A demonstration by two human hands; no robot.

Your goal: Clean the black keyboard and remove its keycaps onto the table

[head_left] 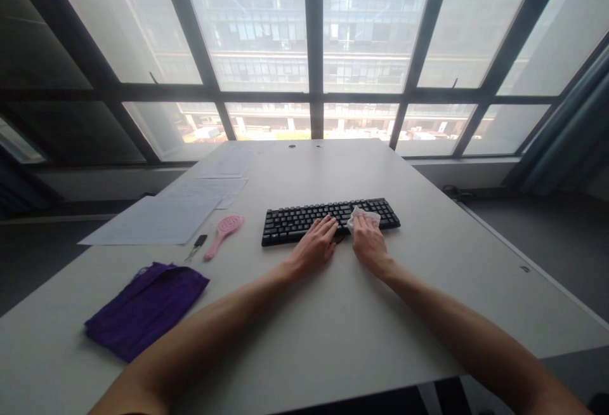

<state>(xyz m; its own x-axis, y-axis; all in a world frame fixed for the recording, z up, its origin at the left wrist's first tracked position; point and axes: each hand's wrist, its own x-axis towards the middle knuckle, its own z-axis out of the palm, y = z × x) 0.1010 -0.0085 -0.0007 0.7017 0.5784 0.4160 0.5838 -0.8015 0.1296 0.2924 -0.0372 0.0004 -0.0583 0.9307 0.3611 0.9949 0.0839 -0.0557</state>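
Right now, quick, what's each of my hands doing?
Left hand: open, holding nothing, fingers resting on the keyboard.
Right hand: pressing a white wipe onto the keyboard's right part; its grip cannot be told.

You get daylight from the tall window (313, 53) alone — glaring white through its panes, hazing the building beyond — while the corners beside it sink dark and stretch.

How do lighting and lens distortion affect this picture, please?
In the head view throughout: daylight glare washes out the building outside; the desk looks dimmer nearby; the keyboard has unreadable lettering; apparent wide-angle distortion splays the window frames outward.
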